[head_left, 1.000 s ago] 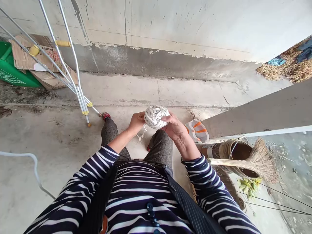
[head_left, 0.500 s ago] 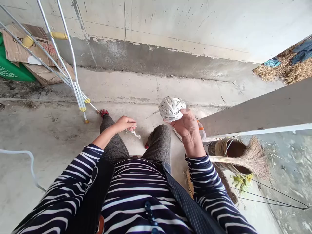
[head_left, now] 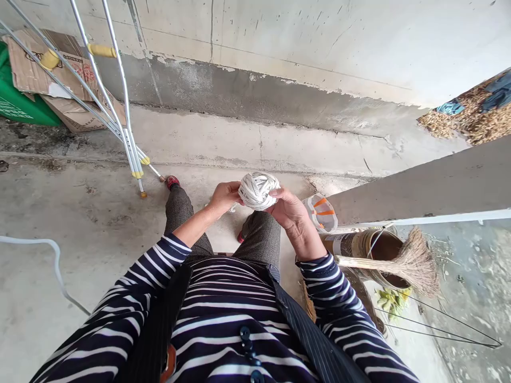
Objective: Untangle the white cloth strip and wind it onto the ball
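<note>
A ball of white flat string with thin dark lines is held up in front of my knees. My right hand grips it from the right, thumb on the near side and the other fingers partly hidden underneath. At the ball's left side, my left hand is closed with its fingertips against the windings. A short loose piece of white string hangs below the left fingers. How the left fingers pinch it is mostly hidden.
Metal crutches with yellow grips lean at the left, before cardboard and a green bag. On my right are a clear plastic container, a bucket and a straw broom. A white hose lies left.
The ball has moved left and slightly down in my right hand. My left hand has come rightward from above the left knee to touch the ball.
</note>
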`<state>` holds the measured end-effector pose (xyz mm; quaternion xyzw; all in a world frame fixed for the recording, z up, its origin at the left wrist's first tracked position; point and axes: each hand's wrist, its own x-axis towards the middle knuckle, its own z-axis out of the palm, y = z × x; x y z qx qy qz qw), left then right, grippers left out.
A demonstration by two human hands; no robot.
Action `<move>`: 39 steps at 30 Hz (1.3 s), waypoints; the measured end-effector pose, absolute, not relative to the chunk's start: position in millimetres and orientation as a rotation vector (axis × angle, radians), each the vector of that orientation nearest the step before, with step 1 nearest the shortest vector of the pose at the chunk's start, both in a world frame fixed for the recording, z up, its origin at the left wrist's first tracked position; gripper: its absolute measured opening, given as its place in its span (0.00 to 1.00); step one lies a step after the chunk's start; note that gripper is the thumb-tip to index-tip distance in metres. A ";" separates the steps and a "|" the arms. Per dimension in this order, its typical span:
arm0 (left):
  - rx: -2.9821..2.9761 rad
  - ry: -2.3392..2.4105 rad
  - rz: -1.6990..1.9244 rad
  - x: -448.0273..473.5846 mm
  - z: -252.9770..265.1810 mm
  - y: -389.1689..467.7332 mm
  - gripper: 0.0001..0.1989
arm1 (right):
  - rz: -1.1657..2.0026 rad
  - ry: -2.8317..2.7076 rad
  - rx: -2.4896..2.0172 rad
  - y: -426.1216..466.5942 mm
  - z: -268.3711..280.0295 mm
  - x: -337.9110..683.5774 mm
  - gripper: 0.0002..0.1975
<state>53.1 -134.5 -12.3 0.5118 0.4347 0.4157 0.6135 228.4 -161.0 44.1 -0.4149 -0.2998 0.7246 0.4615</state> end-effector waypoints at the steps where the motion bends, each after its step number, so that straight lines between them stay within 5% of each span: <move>1: 1.186 1.010 0.934 50.4 -10.7 -133.9 0.14 | 1.786 -0.775 -1.016 -161.8 43.4 230.4 0.22; 28: 1.341 0.740 0.646 19.0 19.1 -155.9 0.26 | 1.682 -0.744 -0.920 -175.4 40.8 262.1 0.35; 39: 1.904 1.202 0.883 8.5 16.0 -165.7 0.12 | 1.624 -0.803 -0.922 -171.1 44.4 256.1 0.34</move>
